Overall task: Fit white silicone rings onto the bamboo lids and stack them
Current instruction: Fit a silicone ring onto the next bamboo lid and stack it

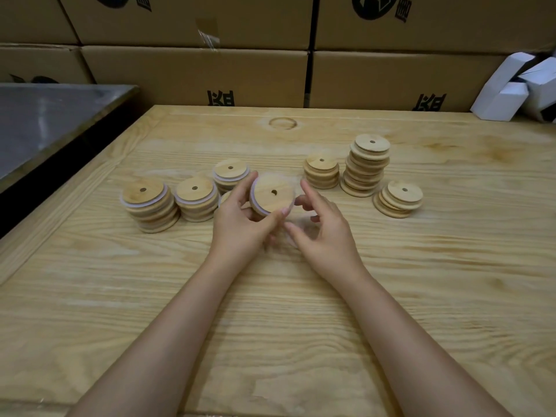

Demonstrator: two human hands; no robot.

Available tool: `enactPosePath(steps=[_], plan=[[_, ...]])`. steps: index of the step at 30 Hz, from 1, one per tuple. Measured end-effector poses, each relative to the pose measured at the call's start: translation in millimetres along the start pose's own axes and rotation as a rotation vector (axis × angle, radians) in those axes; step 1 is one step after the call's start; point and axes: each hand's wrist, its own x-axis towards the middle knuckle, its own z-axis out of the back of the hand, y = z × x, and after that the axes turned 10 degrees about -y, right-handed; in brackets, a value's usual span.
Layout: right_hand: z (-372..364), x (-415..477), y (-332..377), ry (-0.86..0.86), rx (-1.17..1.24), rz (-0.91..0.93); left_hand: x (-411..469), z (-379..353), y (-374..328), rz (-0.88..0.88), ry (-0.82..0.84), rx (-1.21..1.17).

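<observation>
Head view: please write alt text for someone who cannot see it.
The left hand holds a tilted bamboo lid with a white ring on its rim above a wooden table, the right hand open beside it. Ringed stacks stand to the left, plain stacks to the right.

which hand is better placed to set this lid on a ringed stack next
Left, probably. The left hand grips the lid, whose white ring looks fitted, and the ringed stacks stand on its side. The right hand is open, nearer the bare stacks.
</observation>
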Motion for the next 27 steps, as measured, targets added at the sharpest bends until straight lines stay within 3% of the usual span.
enactPosePath(steps=[6, 10, 18, 23, 27], plan=[[2.4, 0.9, 3.8, -0.096, 0.011, -0.012, 13.7, 17.0, 6.5, -0.058, -0.288, 0.292], [3.7, 0.5, 5.1, -0.116, 0.004, 0.014, 11.6, 17.3, 7.5, -0.203, -0.341, 0.441], [12.7, 4.0, 4.2, -0.212, -0.022, -0.011, 11.2, 20.7, 11.8, -0.124, -0.397, 0.723], [30.5, 12.1, -8.7, -0.453, -0.221, 0.001, 9.8, 19.9, 13.9, -0.168, -0.391, 0.790], [54.9, 21.1, -31.4, -0.472, -0.529, -0.167, 7.4, 18.9, 10.2, -0.220, -0.386, 0.813]])
